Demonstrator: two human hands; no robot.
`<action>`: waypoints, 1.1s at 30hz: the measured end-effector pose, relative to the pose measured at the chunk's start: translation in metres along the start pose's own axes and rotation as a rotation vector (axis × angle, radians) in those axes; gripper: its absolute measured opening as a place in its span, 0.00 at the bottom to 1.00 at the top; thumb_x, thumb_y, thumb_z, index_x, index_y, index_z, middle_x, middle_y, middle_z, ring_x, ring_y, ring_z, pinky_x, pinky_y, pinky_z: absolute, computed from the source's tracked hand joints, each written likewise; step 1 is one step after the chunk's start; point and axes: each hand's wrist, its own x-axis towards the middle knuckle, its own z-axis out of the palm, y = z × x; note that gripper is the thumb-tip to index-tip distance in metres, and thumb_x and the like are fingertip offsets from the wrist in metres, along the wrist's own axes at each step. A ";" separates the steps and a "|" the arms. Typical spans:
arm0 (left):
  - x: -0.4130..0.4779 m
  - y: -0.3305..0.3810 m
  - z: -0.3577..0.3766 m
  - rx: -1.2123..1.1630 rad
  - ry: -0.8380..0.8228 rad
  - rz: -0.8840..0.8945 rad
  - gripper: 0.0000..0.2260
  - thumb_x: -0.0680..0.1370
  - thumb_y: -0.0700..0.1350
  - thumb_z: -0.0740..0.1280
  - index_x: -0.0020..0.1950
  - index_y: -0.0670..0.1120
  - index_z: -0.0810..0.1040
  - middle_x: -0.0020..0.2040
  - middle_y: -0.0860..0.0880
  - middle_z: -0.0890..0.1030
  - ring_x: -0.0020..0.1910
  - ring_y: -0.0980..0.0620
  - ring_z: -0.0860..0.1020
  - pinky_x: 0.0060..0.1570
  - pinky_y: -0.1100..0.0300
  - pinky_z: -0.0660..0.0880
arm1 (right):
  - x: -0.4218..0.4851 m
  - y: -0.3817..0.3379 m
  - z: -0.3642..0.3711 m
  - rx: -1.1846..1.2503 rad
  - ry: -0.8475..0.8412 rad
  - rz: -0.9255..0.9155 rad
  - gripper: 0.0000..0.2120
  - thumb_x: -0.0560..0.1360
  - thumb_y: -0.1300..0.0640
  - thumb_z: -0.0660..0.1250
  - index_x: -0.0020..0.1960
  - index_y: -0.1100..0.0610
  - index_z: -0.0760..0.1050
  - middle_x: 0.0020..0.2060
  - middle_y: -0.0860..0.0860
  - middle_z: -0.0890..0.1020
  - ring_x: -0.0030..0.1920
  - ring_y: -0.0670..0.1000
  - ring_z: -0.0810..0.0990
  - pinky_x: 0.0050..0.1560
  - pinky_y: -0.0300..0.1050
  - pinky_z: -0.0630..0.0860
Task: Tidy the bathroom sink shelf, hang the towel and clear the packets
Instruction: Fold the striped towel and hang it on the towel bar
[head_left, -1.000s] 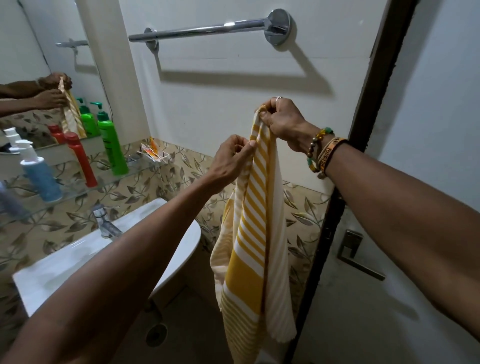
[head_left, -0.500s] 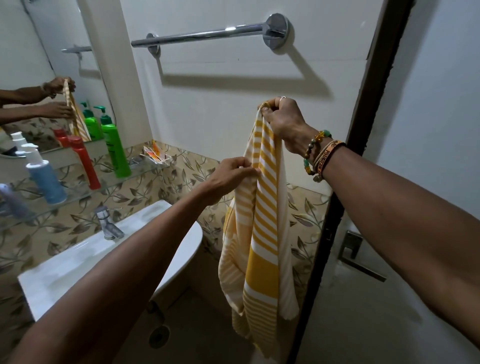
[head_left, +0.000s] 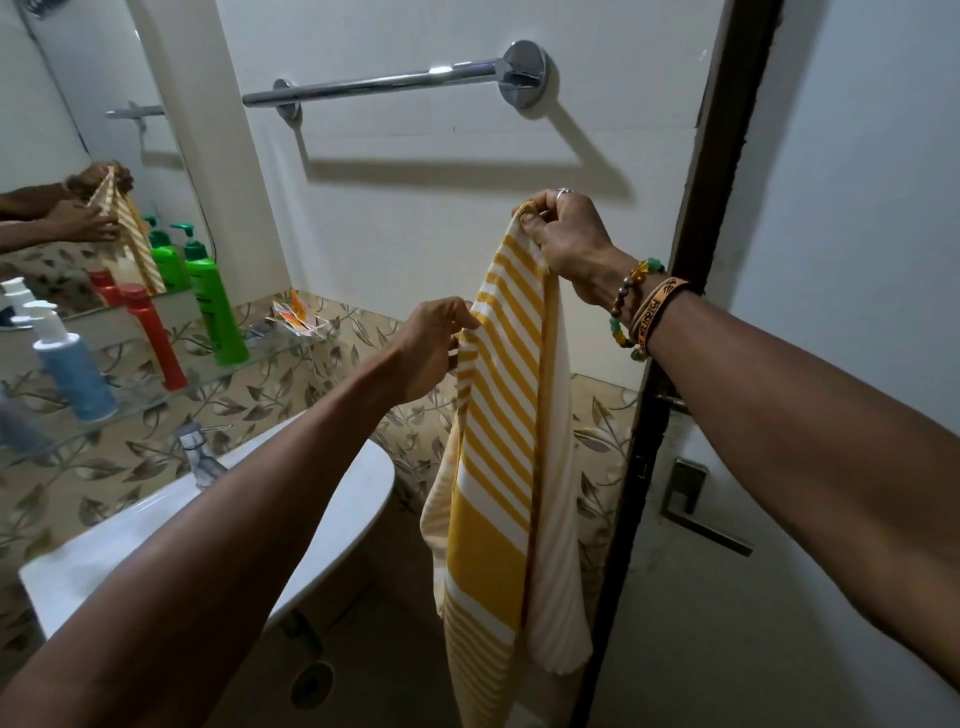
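On the left I see the shelf with bottles standing on it. The packets sit at its right end, so they are not cleared yet. Next comes my left hand. Its fingers pinch the side edge of the towel. The towel hangs straight down in the air, between the sink and the door, below the bar. My right hand is higher up, with its fingers curled tight round the towel's top corner. I think I am on the hanging step. Next I need to pull the top edge wide, lift it above the bar, and drop one half over the back so it stays put.
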 end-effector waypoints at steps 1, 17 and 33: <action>0.001 -0.002 -0.001 0.013 0.030 0.023 0.07 0.69 0.43 0.62 0.44 0.43 0.73 0.46 0.47 0.80 0.48 0.47 0.77 0.51 0.54 0.76 | 0.000 0.001 -0.002 0.000 0.007 0.004 0.09 0.82 0.60 0.61 0.56 0.58 0.79 0.44 0.48 0.78 0.48 0.48 0.78 0.55 0.46 0.81; -0.004 -0.012 -0.001 0.152 0.115 0.103 0.08 0.64 0.45 0.63 0.24 0.51 0.77 0.35 0.57 0.83 0.43 0.52 0.79 0.47 0.57 0.75 | -0.007 0.002 -0.007 -0.016 -0.028 0.079 0.09 0.81 0.61 0.62 0.58 0.58 0.79 0.53 0.53 0.81 0.57 0.52 0.80 0.62 0.48 0.78; 0.001 -0.033 0.001 0.414 0.209 0.190 0.09 0.79 0.43 0.66 0.42 0.41 0.81 0.40 0.46 0.82 0.40 0.50 0.80 0.47 0.55 0.79 | -0.012 0.009 -0.014 0.010 -0.028 0.023 0.10 0.82 0.63 0.62 0.58 0.62 0.79 0.47 0.48 0.81 0.52 0.48 0.79 0.60 0.44 0.78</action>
